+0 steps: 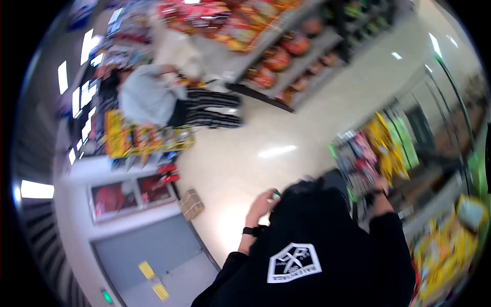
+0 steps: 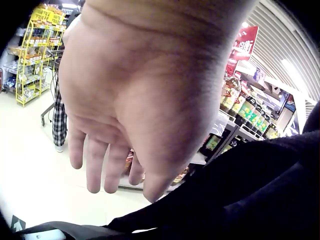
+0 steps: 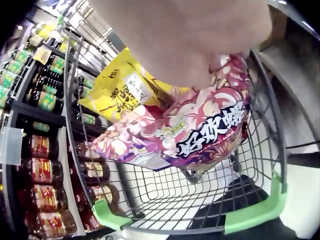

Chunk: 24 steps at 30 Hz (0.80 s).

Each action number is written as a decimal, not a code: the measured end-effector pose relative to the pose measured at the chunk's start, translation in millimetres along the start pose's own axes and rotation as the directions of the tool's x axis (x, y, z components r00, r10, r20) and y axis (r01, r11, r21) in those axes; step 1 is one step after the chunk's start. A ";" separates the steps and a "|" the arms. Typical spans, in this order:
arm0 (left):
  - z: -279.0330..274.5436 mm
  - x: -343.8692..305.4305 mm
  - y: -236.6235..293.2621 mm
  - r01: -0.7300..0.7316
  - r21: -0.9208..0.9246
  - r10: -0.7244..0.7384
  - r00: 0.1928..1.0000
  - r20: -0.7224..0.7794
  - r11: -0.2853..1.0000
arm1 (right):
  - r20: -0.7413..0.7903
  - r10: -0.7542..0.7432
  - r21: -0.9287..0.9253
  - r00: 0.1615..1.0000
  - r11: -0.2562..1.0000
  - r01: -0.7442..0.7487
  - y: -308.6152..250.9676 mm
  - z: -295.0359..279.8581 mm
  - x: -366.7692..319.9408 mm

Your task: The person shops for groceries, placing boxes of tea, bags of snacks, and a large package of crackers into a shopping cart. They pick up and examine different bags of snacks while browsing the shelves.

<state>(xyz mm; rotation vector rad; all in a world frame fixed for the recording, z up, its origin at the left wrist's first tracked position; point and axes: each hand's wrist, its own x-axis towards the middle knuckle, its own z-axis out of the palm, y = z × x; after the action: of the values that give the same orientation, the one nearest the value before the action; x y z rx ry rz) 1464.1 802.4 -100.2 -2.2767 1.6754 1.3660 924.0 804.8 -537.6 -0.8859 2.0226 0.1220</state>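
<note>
Bags [image 3: 210, 125] in the upper part of the shopping cart [image 3: 257, 212], partly overlapping, right hand [image 3: 195, 35] at them. Bottles [image 3: 42, 170] on shelves beside cart, left in right wrist view. Head view: door [image 1: 153, 250] lower left, carton [image 1: 192, 204] on floor beside it.

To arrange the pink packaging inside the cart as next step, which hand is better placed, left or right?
Right, I would judge. The right hand is over the cart, directly at the pink packaging. The left hand hangs open, away from that packaging.
</note>
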 end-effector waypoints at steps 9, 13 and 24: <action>11.4 -20.7 8.8 0.075 -0.057 -0.079 0.994 -0.073 0.996 | -0.497 -0.109 0.053 0.861 0.986 0.155 -67.5 -0.1 -59.2; 9.7 -18.5 15.9 0.135 -0.098 -0.139 0.990 -0.036 0.986 | -0.403 -0.151 0.213 0.903 0.944 0.253 -99.4 1.9 -106.1; -22.9 18.7 18.0 -0.048 0.059 0.046 0.998 0.034 0.997 | -0.053 -0.276 0.355 0.960 0.893 0.276 -46.8 101.6 -65.5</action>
<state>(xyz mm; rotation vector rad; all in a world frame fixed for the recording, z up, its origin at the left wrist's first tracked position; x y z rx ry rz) 1465.5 769.5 -89.5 -2.1847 1.7466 1.3344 1046.7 846.5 -536.3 -0.9220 1.8168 -0.3973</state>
